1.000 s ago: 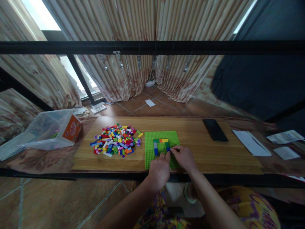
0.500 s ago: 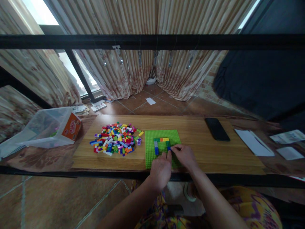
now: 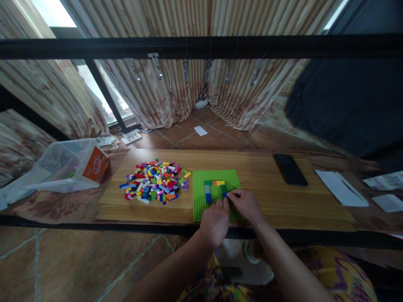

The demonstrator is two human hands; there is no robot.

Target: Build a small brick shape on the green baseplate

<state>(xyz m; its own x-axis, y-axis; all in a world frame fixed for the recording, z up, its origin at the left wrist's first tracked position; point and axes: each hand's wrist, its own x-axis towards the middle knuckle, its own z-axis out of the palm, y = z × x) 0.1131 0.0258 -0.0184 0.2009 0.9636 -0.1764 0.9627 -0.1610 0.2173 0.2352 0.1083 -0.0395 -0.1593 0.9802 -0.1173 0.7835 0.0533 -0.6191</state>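
A green studded baseplate (image 3: 199,209) lies on the wooden board, bearing a three-sided outline of toy bricks. Green, orange and yellow bricks form its back row (image 3: 214,183). The left side has a grey brick (image 3: 207,189) and a blue brick (image 3: 208,198); the right side has a green brick (image 3: 223,188) with a blue brick (image 3: 224,194) at its near end. My right hand (image 3: 247,205) pinches that near-end blue brick, thumb and finger at its right. My left hand (image 3: 214,219) rests over the plate's front, fingers stretched forward, fingertips close to the same brick; its thumb is hidden.
Left of the plate spreads a heap of loose bricks (image 3: 155,182). A clear plastic bin (image 3: 67,163) with an orange label stands at far left. To the right lie a black phone (image 3: 290,169) and white paper with a pen (image 3: 341,187). A dark rail (image 3: 201,47) crosses behind.
The camera view has shifted slightly. Both hands stay at the near-end blue brick, with hardly any movement against the plate.
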